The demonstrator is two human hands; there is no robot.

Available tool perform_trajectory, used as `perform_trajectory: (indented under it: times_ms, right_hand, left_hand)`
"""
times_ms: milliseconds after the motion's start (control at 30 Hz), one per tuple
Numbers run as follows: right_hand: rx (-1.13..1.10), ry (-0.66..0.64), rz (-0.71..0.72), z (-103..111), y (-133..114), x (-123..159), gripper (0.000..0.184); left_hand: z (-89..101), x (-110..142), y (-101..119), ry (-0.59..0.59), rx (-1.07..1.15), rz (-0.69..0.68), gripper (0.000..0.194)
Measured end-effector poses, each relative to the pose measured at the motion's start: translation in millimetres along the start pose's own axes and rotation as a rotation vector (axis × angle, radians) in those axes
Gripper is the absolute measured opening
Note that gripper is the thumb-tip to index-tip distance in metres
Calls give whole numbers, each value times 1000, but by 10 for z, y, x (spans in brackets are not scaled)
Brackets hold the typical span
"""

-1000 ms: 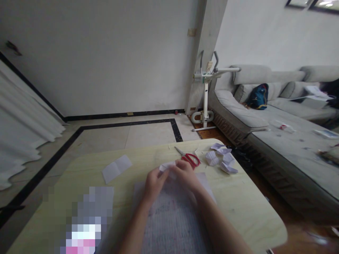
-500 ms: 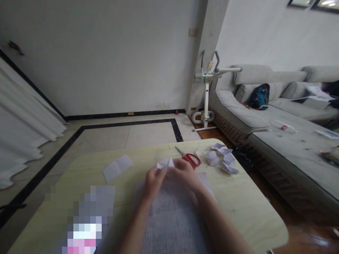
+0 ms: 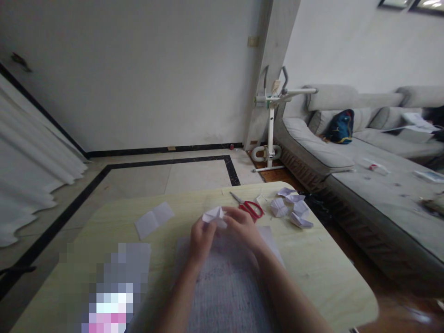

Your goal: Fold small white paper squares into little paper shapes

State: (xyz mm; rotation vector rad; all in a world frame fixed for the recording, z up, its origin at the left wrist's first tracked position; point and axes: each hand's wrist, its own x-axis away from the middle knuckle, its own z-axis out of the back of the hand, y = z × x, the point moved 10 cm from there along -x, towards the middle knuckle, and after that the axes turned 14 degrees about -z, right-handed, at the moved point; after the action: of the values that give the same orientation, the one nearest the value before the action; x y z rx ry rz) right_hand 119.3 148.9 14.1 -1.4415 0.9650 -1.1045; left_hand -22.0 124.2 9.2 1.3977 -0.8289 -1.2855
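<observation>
- Pinching a small folded paper (image 3: 213,214) with the left hand (image 3: 201,237), between closed thumb and fingers.
- Gripping its right side with the curled fingers of the right hand (image 3: 243,226).
- Holding it above the table (image 3: 319,273), near the far edge of a marked sheet (image 3: 229,296), left of red-handled scissors (image 3: 252,209) and folded pieces (image 3: 279,208).

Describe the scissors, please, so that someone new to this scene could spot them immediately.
Find the pale wood-grained table. Near its far edge, just beyond the right hand and left of the folded papers, lie the scissors. Their red handles set them apart from those white pieces.
</observation>
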Motion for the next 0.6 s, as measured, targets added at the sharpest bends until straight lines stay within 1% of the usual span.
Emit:
perform_trajectory:
  times_ms: [133,200,333,433,600]
  right_hand:
    - [22,131,0,127,-23,-4,29]
    - [9,163,-10,163,-7,-11,28]
    - [-42,143,-30,151,15,-16,25]
    - [-26,122,-51,118,5,-6,22]
    - [-6,117,-62,97,-16,7,23]
  left_hand:
    - [-27,18,49,-36,-61,-48,26]
    - [-44,28,49,-51,-83,-53,27]
    - [-62,33,-17,-57,-77,-27,28]
    - [-54,22,-75,-52,-68,-9,24]
    - [-4,6,-54,-17,-92,2,21]
